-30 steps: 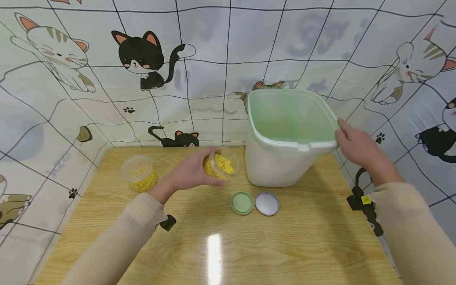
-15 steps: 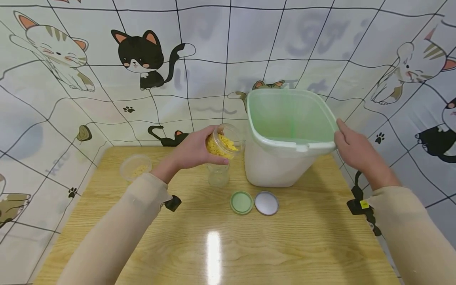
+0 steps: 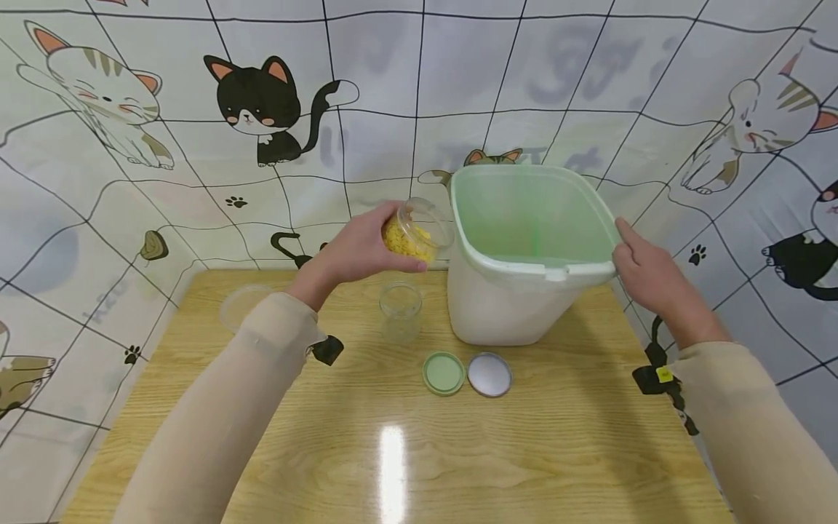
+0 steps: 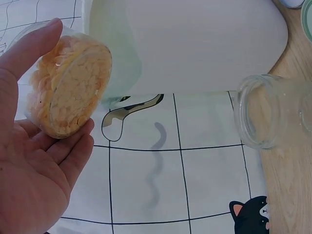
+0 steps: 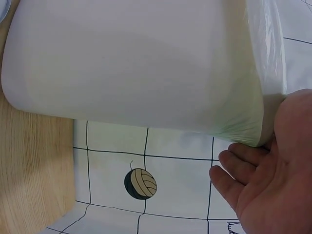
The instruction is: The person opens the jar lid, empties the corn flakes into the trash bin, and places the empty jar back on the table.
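My left hand [image 3: 360, 251] grips a clear jar [image 4: 80, 92] of small yellow pieces, its fingers and thumb around the sides. The jar is raised off the table and tips towards the bin, its mouth close to the bin's left rim. A white bin [image 3: 504, 309] with a pale green liner [image 3: 537, 218] folded over its rim stands at the back of the table. At the bin's right front corner, my right hand [image 3: 655, 276] holds the lined rim, thumb on top and fingers below. An uncovered clear jar [image 3: 401, 320] stands upright below my left hand.
A green lid [image 3: 444, 373] and a whitish lid [image 3: 489, 374] lie in front of the bin. Another clear round container [image 3: 238, 302] sits at the back left, mostly hidden by my left sleeve. A cat-print sheet [image 3: 419, 87] hangs behind the wooden table [image 3: 458, 458].
My left hand has lifted the jar of yellow pieces up and slightly right towards the bin, uncovering the other jar beneath. My right hand stays at the bin's rim.
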The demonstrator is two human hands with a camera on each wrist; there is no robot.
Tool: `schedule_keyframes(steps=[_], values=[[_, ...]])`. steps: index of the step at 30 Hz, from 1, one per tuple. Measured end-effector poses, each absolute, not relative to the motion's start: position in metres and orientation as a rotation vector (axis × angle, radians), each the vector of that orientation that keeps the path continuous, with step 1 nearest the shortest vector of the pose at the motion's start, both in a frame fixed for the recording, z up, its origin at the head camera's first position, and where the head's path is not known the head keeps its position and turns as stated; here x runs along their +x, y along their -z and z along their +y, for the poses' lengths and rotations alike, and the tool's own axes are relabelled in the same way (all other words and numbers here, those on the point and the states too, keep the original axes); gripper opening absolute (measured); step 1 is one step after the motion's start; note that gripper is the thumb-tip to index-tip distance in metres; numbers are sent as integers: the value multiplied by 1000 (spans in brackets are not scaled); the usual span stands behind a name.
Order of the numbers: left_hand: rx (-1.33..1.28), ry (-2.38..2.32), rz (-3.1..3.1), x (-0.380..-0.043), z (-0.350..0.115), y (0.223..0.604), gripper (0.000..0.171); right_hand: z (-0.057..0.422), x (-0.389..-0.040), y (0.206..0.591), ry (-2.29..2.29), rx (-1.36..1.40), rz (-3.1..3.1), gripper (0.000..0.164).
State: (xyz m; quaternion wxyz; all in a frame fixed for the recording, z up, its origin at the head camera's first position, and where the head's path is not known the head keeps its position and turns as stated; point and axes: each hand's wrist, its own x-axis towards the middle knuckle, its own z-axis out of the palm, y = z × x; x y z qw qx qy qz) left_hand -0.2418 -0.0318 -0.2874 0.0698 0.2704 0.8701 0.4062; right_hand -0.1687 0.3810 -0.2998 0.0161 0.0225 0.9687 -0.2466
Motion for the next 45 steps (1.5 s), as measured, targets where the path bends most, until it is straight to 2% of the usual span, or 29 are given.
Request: schedule_keyframes(steps=[17, 24, 45], values=[[740, -1140, 2747, -259, -9, 255, 83, 372, -174, 299, 756, 52, 2999, 60], [694, -1060, 2812, -264, 2, 246, 93, 370, -173, 299, 764, 42, 2980, 60], [698, -590, 3024, -265, 31, 226, 94, 372, -170, 302, 768, 43, 3005, 59]])
